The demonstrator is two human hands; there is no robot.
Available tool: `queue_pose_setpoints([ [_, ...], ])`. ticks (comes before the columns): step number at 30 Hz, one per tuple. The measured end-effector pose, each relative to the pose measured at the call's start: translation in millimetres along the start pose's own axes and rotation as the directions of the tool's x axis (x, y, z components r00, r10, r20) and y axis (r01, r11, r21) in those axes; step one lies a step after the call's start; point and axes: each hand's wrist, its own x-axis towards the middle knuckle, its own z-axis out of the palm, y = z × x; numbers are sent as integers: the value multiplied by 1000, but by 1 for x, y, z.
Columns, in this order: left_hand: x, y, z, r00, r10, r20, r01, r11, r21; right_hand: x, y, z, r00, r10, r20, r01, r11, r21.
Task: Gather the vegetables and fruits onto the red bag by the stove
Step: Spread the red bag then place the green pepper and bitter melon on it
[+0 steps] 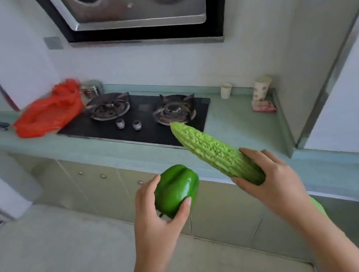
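Observation:
My left hand [157, 213] grips a glossy green bell pepper [175, 190], held in the air in front of the counter. My right hand [271, 182] holds a long, bumpy, pale green bitter gourd [212, 151] by its thick end, its tip pointing up-left toward the right burner. The red plastic bag [47, 112] lies crumpled on the counter just left of the stove, far from both hands. Nothing lies on the bag that I can see.
A black two-burner gas stove [142, 118] sits in the pale green counter [242, 120], under a steel range hood [137, 5]. A metal pot [92, 88] stands behind the bag. Two paper cups [260, 87] and a cloth are at the counter's right end. Cabinets run below.

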Motion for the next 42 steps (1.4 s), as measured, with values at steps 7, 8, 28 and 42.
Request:
queue_pose_setpoints([
  [7,16,-68,-121,980,-104,-171,109,994,21,30,-126,105,984,-156,89,148,984,96],
  [8,17,-74,-135,977,-103,-184,111,993,32,31,-141,118,980,-172,95,161,980,113],
  [28,97,-210,-315,856,-287,-429,373,919,129,122,-332,340,879,-391,273,318,907,276],
  [42,251,-278,-380,873,-283,-398,346,934,94,252,-393,435,896,-281,344,195,945,263],
])
